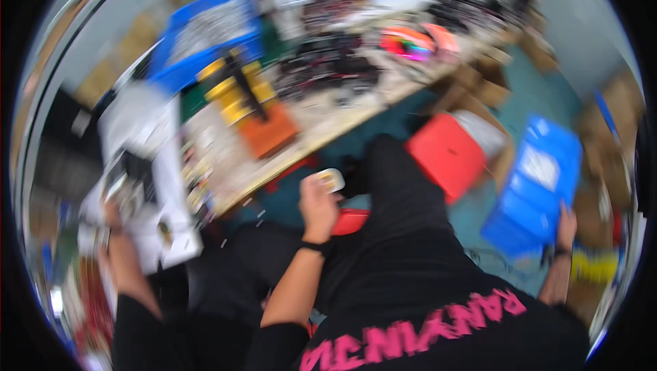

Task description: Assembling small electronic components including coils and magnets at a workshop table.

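Near the middle, my left hand (319,210), with a dark band at the wrist, has its fingers closed round a small rounded white piece (331,180) with a yellowish centre. Blur hides what kind of thing it is. Off to the right, my right hand (567,229) is at the edge of a blue plastic bin (532,190), its fingers apparently gripping the side. The bin stands tilted and bears a pale patch. My dark-clad leg (400,190) lies between the two hands.
A long worktable (328,142) carries a yellow-and-orange hand press (267,128), piles of dark parts (321,67) and a blue tray (226,25). Beside my leg is a red box (448,155). At left, another person's hands (116,224) work over a white surface.
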The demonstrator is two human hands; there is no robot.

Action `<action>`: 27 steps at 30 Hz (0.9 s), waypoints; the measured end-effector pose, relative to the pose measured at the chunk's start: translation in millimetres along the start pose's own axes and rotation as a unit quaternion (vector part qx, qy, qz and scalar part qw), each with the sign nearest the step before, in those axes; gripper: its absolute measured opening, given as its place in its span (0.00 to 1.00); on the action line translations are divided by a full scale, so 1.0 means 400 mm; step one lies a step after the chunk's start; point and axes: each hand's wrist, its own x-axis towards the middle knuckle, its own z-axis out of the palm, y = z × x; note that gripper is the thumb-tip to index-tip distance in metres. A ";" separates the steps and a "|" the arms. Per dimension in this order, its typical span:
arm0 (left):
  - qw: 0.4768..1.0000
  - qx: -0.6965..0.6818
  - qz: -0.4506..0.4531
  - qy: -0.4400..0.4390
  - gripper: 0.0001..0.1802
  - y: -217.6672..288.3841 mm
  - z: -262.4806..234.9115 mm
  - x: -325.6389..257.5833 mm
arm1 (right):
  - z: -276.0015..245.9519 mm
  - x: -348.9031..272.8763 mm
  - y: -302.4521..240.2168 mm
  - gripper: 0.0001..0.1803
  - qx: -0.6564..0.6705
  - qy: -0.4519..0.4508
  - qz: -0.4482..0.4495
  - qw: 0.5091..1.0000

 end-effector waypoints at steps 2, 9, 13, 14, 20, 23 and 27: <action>0.997 -0.067 -0.027 -0.022 0.11 -0.051 0.009 0.015 | 0.029 -0.025 -0.172 0.26 -0.113 0.102 -0.126 0.980; 0.993 -0.093 -0.037 -0.066 0.10 -0.069 0.035 -0.005 | 0.202 -0.177 -0.394 0.20 -0.269 0.067 -0.239 0.930; 0.993 -0.087 -0.060 -0.048 0.11 -0.080 -0.016 -0.029 | 0.443 -0.275 -0.302 0.13 -0.320 -0.078 -0.298 0.896; 0.992 -0.099 -0.065 -0.039 0.11 -0.087 -0.026 -0.032 | 0.493 -0.285 -0.274 0.11 -0.329 -0.131 -0.316 0.880; 0.994 -0.065 -0.079 -0.047 0.11 -0.088 -0.032 -0.026 | 0.632 -0.347 -0.332 0.12 -0.232 -0.183 -0.311 0.903; 0.994 -0.047 -0.079 -0.059 0.11 -0.081 0.006 -0.014 | 0.671 -0.316 -0.364 0.12 -0.197 -0.195 -0.298 0.914; 0.991 -0.022 -0.086 -0.102 0.12 -0.080 0.028 -0.011 | 0.647 -0.273 -0.416 0.19 -0.225 -0.303 -0.280 0.883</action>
